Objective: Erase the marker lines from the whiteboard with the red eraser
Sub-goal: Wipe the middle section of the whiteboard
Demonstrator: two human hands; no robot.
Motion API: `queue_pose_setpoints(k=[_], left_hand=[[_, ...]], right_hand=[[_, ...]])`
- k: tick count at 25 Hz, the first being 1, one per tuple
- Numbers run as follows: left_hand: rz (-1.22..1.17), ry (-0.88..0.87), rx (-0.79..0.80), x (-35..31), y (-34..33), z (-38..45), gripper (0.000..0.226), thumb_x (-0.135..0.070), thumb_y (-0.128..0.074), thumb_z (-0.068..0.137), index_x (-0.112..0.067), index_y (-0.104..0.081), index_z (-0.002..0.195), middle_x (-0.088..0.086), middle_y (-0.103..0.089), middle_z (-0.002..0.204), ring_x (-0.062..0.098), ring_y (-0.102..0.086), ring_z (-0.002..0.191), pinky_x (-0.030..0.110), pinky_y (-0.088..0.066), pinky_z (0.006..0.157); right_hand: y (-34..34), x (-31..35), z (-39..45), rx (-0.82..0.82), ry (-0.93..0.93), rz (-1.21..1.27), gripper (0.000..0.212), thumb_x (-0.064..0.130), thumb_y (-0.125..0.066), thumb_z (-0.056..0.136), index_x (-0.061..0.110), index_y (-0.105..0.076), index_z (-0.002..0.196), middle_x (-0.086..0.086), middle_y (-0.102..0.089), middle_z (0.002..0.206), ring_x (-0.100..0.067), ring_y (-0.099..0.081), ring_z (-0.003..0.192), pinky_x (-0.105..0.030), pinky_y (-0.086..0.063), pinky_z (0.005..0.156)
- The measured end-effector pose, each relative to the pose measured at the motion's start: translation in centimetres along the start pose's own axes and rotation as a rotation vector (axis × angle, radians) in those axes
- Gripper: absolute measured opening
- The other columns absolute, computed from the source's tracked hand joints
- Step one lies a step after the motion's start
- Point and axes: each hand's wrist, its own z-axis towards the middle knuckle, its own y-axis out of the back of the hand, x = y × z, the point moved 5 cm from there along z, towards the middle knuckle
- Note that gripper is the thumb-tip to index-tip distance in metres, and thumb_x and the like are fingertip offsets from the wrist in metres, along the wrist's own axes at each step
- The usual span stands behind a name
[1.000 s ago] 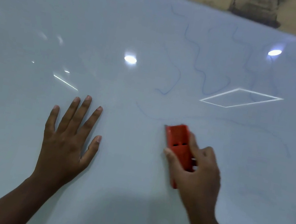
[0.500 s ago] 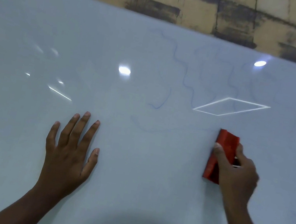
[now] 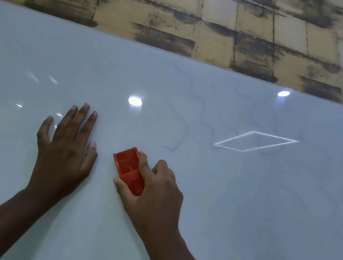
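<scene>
A person's right hand (image 3: 156,192) grips the red eraser (image 3: 129,169), thumb along its near edge and fingers curled over its far side, and holds it against the whiteboard (image 3: 43,53) just right of the left hand (image 3: 65,146), which lies flat with fingers spread and straight, holding nothing. The job looks partly done: the board around and below both hands reads clean, while thin blue marker lines (image 3: 203,110) remain toward one and two o'clock of the eraser, wavy strokes running up toward the board's far edge, with fainter loops and smudges at about three and four o'clock. A bright rhombus-shaped reflection (image 3: 256,142) and round light glints sit among those lines and are not ink. Beyond the board lies a stained tile floor (image 3: 185,8). Half a second ago the eraser stood well to the right, below the rhombus reflection; it is now close beside the left hand, tilted toward eleven o'clock, and a faint line seen earlier between the hands no longer shows. The left hand has kept its place.
</scene>
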Motion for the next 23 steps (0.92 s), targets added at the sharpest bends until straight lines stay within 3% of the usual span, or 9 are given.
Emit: queue_pose_setpoints(k=[4,7,10,13,18,23], left_hand=[[0.0,-0.029,-0.024,0.3,-0.3,-0.7,0.064,-0.031,-0.034,0.104,-0.008,-0.038,0.164,0.01,-0.029,0.174,0.029,-0.032,0.16,0.057,-0.014,0.128],[-0.012,-0.023,-0.039,0.3,-0.3,-0.5,0.064,-0.031,-0.034,0.104,-0.008,-0.039,0.163,0.009,-0.029,0.174,0.028,-0.032,0.16,0.056,-0.013,0.129],[0.001,-0.022,-0.047,0.0,-0.6,-0.7,0.064,-0.029,-0.034,0.104,-0.007,-0.038,0.164,0.011,-0.029,0.174,0.029,-0.031,0.16,0.058,-0.013,0.129],[0.011,-0.019,-0.05,-0.2,-0.6,-0.7,0.064,-0.028,-0.034,0.104,-0.006,-0.037,0.164,0.011,-0.028,0.174,0.03,-0.031,0.16,0.06,-0.014,0.129],[0.004,-0.014,-0.064,-0.2,-0.7,-0.7,0.064,-0.028,-0.036,0.103,-0.006,-0.039,0.163,0.012,-0.029,0.174,0.03,-0.033,0.159,0.061,-0.015,0.128],[0.032,-0.008,-0.069,-0.4,-0.9,-0.8,0.065,-0.028,-0.034,0.103,-0.006,-0.039,0.163,0.012,-0.029,0.174,0.03,-0.034,0.159,0.063,-0.017,0.127]], right_hand=[[2.1,-5.2,1.2,0.017,-0.123,0.006,0.079,0.082,-0.043,0.076,0.046,-0.046,0.146,0.011,-0.044,0.089,-0.014,-0.058,0.087,-0.033,-0.053,0.067],[5.1,-11.5,1.5,-0.065,-0.303,0.051,0.077,0.08,-0.058,0.074,0.048,-0.051,0.144,0.007,-0.047,0.083,-0.014,-0.059,0.079,-0.035,-0.051,0.069],[8.2,-18.0,2.0,-0.135,-0.476,0.077,0.082,0.081,-0.062,0.071,0.041,-0.057,0.143,0.005,-0.057,0.086,-0.022,-0.061,0.084,-0.038,-0.049,0.076],[10.6,-21.5,4.1,-0.139,-0.535,0.106,0.091,0.08,-0.058,0.065,0.032,-0.059,0.143,0.0,-0.065,0.096,-0.024,-0.062,0.091,-0.042,-0.051,0.082],[9.8,-18.0,7.5,-0.092,-0.465,0.113,0.089,0.075,-0.061,0.066,0.029,-0.06,0.142,-0.005,-0.07,0.1,-0.025,-0.065,0.095,-0.041,-0.052,0.086],[3.5,-5.4,6.3,0.039,-0.115,0.027,0.079,0.076,-0.053,0.074,0.039,-0.054,0.144,0.007,-0.052,0.092,-0.018,-0.061,0.091,-0.035,-0.052,0.078]])
